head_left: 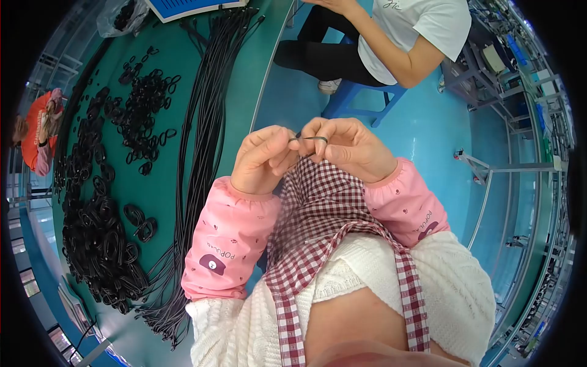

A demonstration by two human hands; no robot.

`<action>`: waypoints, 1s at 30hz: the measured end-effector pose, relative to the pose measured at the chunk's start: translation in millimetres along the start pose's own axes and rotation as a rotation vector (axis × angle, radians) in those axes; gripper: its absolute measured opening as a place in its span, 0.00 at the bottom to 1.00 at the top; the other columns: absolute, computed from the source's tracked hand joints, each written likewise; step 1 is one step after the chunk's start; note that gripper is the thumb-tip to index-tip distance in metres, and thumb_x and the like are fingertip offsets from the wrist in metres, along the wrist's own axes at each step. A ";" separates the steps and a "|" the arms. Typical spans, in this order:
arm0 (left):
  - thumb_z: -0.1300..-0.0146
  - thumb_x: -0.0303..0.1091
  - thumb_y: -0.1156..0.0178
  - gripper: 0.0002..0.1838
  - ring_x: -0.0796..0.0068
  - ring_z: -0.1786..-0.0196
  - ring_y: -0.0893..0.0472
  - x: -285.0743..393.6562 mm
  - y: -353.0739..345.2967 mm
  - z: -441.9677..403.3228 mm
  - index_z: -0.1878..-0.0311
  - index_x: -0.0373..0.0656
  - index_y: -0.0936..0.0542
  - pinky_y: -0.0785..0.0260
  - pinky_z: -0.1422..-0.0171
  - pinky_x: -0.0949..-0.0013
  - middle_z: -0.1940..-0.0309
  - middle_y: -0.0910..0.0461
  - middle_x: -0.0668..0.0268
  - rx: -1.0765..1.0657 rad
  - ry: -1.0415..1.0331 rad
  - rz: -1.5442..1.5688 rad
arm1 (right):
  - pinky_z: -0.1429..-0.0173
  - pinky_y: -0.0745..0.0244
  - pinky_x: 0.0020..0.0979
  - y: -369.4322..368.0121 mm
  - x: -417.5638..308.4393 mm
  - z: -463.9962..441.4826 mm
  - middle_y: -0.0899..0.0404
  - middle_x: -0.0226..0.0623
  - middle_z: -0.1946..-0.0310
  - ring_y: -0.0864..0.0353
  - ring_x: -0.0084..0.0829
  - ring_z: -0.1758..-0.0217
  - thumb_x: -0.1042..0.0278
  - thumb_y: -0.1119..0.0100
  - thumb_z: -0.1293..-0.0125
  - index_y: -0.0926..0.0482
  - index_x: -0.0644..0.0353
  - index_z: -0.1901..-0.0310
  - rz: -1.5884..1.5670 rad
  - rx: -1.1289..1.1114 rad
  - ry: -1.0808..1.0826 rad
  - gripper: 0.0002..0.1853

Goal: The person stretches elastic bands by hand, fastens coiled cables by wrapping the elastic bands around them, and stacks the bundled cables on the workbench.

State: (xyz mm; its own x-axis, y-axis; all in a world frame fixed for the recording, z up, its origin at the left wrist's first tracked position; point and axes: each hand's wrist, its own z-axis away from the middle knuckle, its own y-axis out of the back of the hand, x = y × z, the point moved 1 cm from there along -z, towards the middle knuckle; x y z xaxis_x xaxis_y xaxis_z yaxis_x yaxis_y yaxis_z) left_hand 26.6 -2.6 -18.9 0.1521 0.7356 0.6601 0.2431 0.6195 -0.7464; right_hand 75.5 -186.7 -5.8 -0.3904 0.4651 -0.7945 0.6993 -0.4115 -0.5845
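Black cord (pixel 317 138), thin and short, was held up over a checked apron (pixel 324 192).
From left to right, I saw on my distant screen a green table (pixel 162 196) with a heap of coiled cables (pixel 101 244), a scatter of small black loops (pixel 143 98), then long black cables (pixel 205 104) laid side by side, presumably to limit tangling and lie near the arm. Next, the left hand (pixel 263 156) pinched narrowly at the cord's left end, thumb against forefinger. The cord bridged the small gap between the hands, curving across the right hand's (pixel 358 150) fingers, which were bent close around it; the exact contact of its thumb I could not tell. Both hands were raised together, probably for a clear view and fine fingertip control. Beyond, at upper right, a co-worker (pixel 428 27) sat on a blue stool (pixel 364 107).
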 end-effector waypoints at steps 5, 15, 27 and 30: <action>0.27 0.35 0.48 0.17 0.83 0.78 0.39 2.5 -3.2 2.5 0.75 0.41 0.29 0.46 0.70 0.77 0.82 0.37 0.73 0.029 0.002 -0.030 | 0.54 0.29 0.24 0.7 2.3 -1.2 0.20 0.36 0.60 0.24 0.23 0.59 0.73 0.42 0.32 0.20 0.66 0.55 -0.100 -0.038 -0.005 0.08; 0.28 0.37 0.46 0.15 0.79 0.79 0.33 0.3 -3.2 2.7 0.67 0.34 0.22 0.38 0.72 0.75 0.80 0.32 0.69 0.090 0.010 0.054 | 0.72 0.35 0.17 -18.8 -17.7 0.4 0.17 0.35 0.66 0.21 0.18 0.69 0.69 0.38 0.35 0.20 0.68 0.51 0.174 -0.092 -0.257 0.15; 0.30 0.39 0.42 0.14 0.85 0.82 0.38 -2.9 -9.0 1.0 0.66 0.36 0.21 0.47 0.75 0.78 0.83 0.33 0.74 0.164 0.007 -0.364 | 0.63 0.24 0.30 -28.5 -12.5 -5.1 0.21 0.32 0.70 0.21 0.33 0.66 0.80 0.45 0.49 0.21 0.61 0.68 1.507 0.492 0.465 0.07; 0.29 0.40 0.42 0.15 0.85 0.82 0.41 -0.8 -0.2 0.6 0.65 0.36 0.21 0.48 0.75 0.78 0.83 0.34 0.74 0.179 0.010 -0.194 | 0.60 0.25 0.28 -12.4 -7.5 -1.0 0.19 0.32 0.69 0.21 0.27 0.65 0.78 0.44 0.44 0.20 0.63 0.66 1.034 0.309 0.256 0.05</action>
State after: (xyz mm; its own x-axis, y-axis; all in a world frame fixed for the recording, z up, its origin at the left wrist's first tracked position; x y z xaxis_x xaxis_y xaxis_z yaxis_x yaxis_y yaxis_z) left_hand 25.9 -3.1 -19.3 0.1288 0.5964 0.7923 0.0956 0.7877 -0.6086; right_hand 70.4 -184.3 7.5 0.4557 -0.0818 -0.8864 0.4234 -0.8560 0.2966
